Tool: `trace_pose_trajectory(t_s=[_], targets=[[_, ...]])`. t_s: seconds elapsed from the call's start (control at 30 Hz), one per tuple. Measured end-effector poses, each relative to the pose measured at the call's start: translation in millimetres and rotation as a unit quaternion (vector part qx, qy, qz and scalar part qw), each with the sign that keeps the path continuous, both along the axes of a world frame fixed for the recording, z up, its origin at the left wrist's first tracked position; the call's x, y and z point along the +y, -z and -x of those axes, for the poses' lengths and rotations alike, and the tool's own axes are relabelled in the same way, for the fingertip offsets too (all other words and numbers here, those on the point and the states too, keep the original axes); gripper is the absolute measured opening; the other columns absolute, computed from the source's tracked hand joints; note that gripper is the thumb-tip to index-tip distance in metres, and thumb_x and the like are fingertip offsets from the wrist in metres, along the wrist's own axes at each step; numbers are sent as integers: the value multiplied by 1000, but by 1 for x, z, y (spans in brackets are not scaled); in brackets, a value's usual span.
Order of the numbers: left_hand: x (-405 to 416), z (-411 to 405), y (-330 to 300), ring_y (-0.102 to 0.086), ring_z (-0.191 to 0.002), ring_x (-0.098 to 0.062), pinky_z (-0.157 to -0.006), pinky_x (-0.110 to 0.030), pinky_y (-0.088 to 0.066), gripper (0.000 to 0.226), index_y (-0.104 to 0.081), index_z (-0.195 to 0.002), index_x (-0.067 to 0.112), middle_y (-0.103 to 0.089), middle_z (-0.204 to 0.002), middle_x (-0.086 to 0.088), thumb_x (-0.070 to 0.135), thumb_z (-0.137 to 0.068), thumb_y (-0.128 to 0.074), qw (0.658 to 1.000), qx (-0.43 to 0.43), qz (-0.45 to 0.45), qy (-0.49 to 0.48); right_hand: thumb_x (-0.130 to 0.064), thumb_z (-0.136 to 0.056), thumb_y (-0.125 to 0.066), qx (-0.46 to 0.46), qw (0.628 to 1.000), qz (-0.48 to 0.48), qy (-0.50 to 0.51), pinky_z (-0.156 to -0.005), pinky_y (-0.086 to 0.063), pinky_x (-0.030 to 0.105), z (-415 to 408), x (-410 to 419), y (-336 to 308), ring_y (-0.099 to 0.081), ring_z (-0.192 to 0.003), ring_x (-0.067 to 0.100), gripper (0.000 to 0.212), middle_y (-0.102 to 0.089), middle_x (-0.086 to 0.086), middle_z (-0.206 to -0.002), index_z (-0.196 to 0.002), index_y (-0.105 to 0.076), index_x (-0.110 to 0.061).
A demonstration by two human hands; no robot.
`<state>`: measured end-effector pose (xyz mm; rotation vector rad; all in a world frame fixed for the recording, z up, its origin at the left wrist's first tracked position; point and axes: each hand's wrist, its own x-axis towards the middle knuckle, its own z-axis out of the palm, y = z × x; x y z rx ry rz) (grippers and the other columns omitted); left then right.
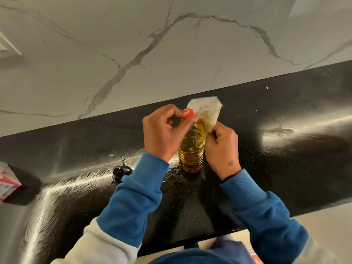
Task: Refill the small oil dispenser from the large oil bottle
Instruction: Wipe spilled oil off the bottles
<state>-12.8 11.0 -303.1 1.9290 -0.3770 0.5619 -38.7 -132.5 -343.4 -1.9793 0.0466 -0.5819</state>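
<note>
The large oil bottle point(191, 149) stands upright on the black counter point(285, 149), clear plastic with yellow oil and a red cap point(189, 113). My left hand point(162, 130) pinches the red cap with thumb and fingers. My right hand point(222, 147) is beside the bottle's right shoulder and grips a crumpled white cloth point(206, 111) against the bottle's neck. The small oil dispenser point(120, 173), dark and glossy, sits on the counter to the left, partly hidden behind my left sleeve.
A marble-patterned wall point(171, 54) rises behind the counter. A red and white packet point(7, 182) lies at the far left edge. The counter's front edge point(190, 242) runs just before my body. Oily smears shine across the counter surface.
</note>
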Motion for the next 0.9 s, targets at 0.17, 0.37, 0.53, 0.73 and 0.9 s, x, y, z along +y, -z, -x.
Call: trace_pose_trajectory(t_s=[0.17, 0.37, 0.53, 0.73, 0.9], targets=[[13, -10, -2, -74, -95, -15, -83, -49, -60, 15, -75, -85, 12, -78, -95, 8, 18, -78, -88, 995, 76, 14, 70, 14, -85, -49, 49, 998, -3, 40, -50, -32, 8, 18, 14, 33, -45, -50, 4, 41, -47, -12, -56, -66, -51, -22], [7, -6, 5, -75, -96, -21, -81, -51, -63, 16, -73, -86, 20, -78, -100, -2, 10, -81, -84, 990, 78, 62, 99, -2, -94, -45, 354, 934, 45, 27, -66, -40, 30, 29, 10, 90, -57, -76, 24, 21, -58, 7, -80, -79, -59, -2], [1, -2, 8, -72, -96, -19, -75, -45, -62, 21, -73, -84, 19, -74, -100, 6, 26, -74, -90, 994, 61, 80, 50, 11, -85, -45, 276, 959, 41, 44, -49, -29, 23, 14, 4, 42, -38, -57, 14, 37, -44, -2, -61, -57, -40, -13], [-10, -1, 6, -71, -82, -13, -70, -35, -61, 21, -73, -78, 9, -73, -84, 5, 22, -76, -89, 999, -13, 38, -25, 14, -83, -49, -22, 1000, -15, 10, -61, -37, 6, 9, 14, -13, -56, -63, -4, 32, -61, -16, -72, -88, -73, -7], [-6, -4, 1, -74, -86, -6, -75, -27, -62, 21, -71, -76, 6, -75, -87, 6, 15, -77, -89, 1000, 7, 18, 11, 13, -86, -50, 40, 998, -20, 36, -53, -34, 12, 15, 11, 29, -45, -51, 1, 38, -45, -17, -56, -64, -55, -17]])
